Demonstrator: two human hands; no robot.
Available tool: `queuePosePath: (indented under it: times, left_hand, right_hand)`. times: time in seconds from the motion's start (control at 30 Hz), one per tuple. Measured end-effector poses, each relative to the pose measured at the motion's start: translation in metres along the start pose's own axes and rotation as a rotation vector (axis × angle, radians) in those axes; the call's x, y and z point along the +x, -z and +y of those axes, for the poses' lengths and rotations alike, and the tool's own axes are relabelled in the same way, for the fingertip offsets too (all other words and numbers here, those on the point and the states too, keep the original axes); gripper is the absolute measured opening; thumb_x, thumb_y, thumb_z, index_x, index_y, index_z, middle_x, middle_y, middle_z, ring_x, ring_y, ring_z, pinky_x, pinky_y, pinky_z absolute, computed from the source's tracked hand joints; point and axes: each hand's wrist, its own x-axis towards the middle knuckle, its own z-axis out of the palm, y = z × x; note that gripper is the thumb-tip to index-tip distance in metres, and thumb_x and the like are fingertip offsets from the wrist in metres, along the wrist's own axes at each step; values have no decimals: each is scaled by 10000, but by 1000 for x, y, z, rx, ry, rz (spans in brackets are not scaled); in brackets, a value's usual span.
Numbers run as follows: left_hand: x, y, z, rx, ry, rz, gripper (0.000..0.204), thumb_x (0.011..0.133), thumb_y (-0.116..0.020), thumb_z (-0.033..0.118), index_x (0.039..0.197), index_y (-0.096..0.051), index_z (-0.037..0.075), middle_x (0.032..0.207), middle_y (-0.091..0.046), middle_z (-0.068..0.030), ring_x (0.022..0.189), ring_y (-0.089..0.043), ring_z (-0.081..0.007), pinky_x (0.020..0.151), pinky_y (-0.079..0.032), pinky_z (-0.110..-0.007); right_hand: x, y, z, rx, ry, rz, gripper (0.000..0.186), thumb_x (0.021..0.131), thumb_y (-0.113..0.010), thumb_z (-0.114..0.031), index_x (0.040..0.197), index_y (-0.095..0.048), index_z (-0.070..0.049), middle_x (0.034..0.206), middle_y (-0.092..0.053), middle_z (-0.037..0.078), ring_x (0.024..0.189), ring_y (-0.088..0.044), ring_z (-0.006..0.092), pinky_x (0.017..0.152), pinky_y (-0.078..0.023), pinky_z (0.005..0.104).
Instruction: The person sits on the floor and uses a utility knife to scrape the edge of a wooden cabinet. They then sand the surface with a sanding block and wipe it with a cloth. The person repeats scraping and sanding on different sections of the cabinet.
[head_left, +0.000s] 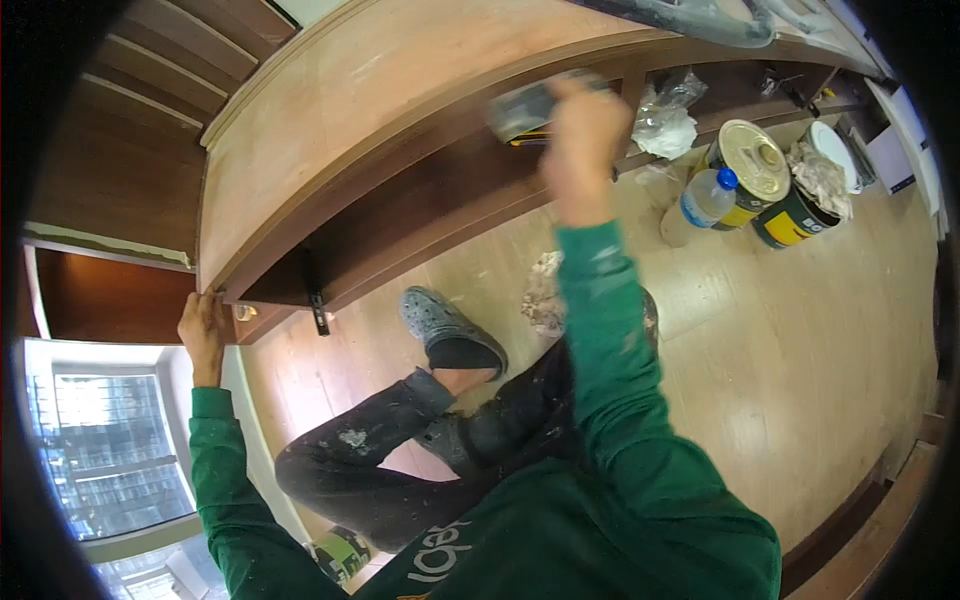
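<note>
Right fingers [572, 98] grasping blurred grey tool [522, 108] by compartment's [430, 195] open front, left fingers [206, 308] curled on cabinet edge [265, 245]

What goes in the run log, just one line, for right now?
right hand: holding blurred grey tool near curved wooden edge | left hand: on that edge's left end | floor: blue-capped bottle, cans

Downward head view, seemingly close

A bright window [115, 445] stands at lower left, brown slatted woodwork [165, 75] above it, beside a pale plank floor [780, 340].
</note>
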Motion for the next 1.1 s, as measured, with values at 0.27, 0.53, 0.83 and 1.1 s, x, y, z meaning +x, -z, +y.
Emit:
queuePosePath:
  times: [0.27, 0.53, 0.83, 1.1]
  left_hand:
    - [0, -27, 65, -1033, 1089, 259, 210, 933, -605, 149, 1072, -631, -7, 1014, -659, -159, 918, -657, -262, 775, -528, -376]
    - [-36, -56, 17, -1028, 599, -5, 301, 980, -510, 116, 1225, -507, -60, 1171, -601, -140, 1081, -599, -208, 884, -543, -317]
    - [-14, -40, 27, -2151, 1484, 600, 280, 882, -674, 147, 1084, -544, 3, 1111, -551, -117, 1065, -606, -299, 887, -498, -435]
    - [-9, -43, 32, -2131, 1366, 552, 276, 914, -613, 133, 1161, -573, 18, 1246, -534, -157, 1191, -542, -296, 925, -433, -410]
  right_hand:
    - [-16, 153, 129, -923, 274, -364, 371, 859, -651, -261, 1006, -653, 79, 790, -653, 288, 806, -667, 388, 700, -507, 439]
    - [83, 63, 150, -1335, 823, -698, 296, 740, -642, -277, 867, -671, -11, 740, -651, 237, 737, -654, 395, 688, -534, 486]
    - [161, 49, 213, -1748, 567, -711, 394, 858, -614, -276, 1236, -578, -168, 996, -679, 196, 960, -632, 417, 845, -490, 524]
    - [-26, 81, 211, -712, 123, -646, 172, 958, -533, -165, 1044, -608, -36, 857, -607, 76, 603, -587, 205, 557, -467, 309]
